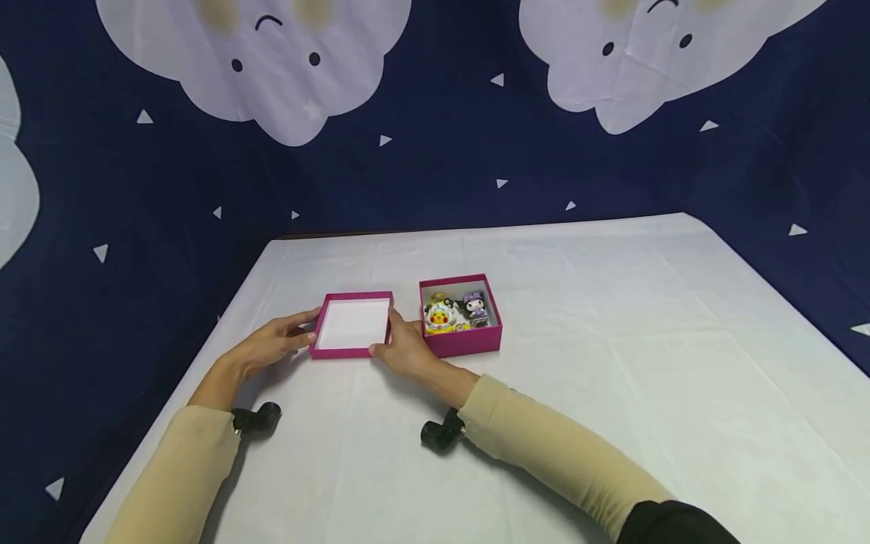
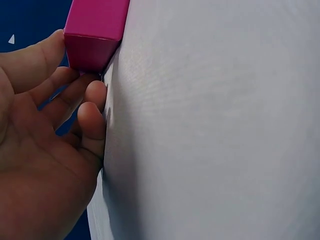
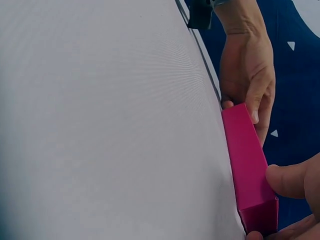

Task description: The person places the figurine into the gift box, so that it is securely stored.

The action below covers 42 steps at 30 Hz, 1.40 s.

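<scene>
A magenta box lid [image 1: 343,353] lies on the white cloth with its white inside facing up. My left hand [image 1: 268,344] grips its left side; in the left wrist view the thumb is at the top edge and the fingertips low beside the lid's corner [image 2: 95,52]. On the lid's right side, my right hand [image 1: 406,350] holds the near right corner, thumb in front. In the right wrist view both hands are at the magenta wall [image 3: 245,160]. Just right of that hand stands the open magenta box [image 1: 465,344], holding a yellow-and-white figurine [image 1: 440,317] and a purple-hooded figurine [image 1: 475,305].
A white cloth [image 1: 612,393] covers the table. Behind it hangs a dark blue curtain [image 1: 435,181] with clouds and small triangles. Black wrist-camera mounts [image 1: 258,420] jut from both sleeves close above the cloth.
</scene>
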Tool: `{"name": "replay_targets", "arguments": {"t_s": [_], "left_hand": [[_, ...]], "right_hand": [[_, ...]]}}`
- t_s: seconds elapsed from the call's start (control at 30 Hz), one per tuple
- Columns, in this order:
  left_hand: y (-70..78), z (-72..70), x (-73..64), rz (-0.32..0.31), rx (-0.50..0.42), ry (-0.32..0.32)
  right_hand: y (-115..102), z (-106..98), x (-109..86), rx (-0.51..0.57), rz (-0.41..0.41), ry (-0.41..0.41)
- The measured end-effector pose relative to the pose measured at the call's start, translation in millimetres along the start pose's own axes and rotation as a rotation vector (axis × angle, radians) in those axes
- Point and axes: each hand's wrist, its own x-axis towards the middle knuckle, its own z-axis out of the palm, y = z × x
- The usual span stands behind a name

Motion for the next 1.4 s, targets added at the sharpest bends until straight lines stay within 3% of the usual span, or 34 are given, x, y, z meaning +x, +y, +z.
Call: {"name": "replay_targets", "arguments": {"t_s": [0.23,0.43,0.63,0.8,0.9,1.1,1.4], "left_hand": [[0.5,3.4,-7.9,0.036,0.011,0.031],[10.2,-2.5,-20.4,0.111,-0.065,0.106],[34.0,-13.0,-34.2,0.257,-0.132,0.189],[63.2,-10.3,-38.7,0.322,-0.175,0.249],[81.6,-3.0,-35.8,0.34,-0.239,0.275],[113.3,16.5,-15.7,0.429,-0.334,0.284],[136.2,40.7,14.2,0.461,-0.293,0.324]], "right_hand": [[0.2,-1.0,-1.7,0.02,-0.002,0.002],[-12.3,-8.0,-6.2,0.07,-0.101,0.016],[-36.7,-32.0,-12.6,0.09,-0.123,0.026],[-50.7,-64.7,-15.2,0.162,-0.158,0.002],[-52.9,-85.3,-17.3,0.2,-0.163,0.002],[-43.4,-124.2,-18.7,0.239,-0.185,0.032],[-18.6,-166.2,-16.4,0.195,-0.221,0.043]]}}
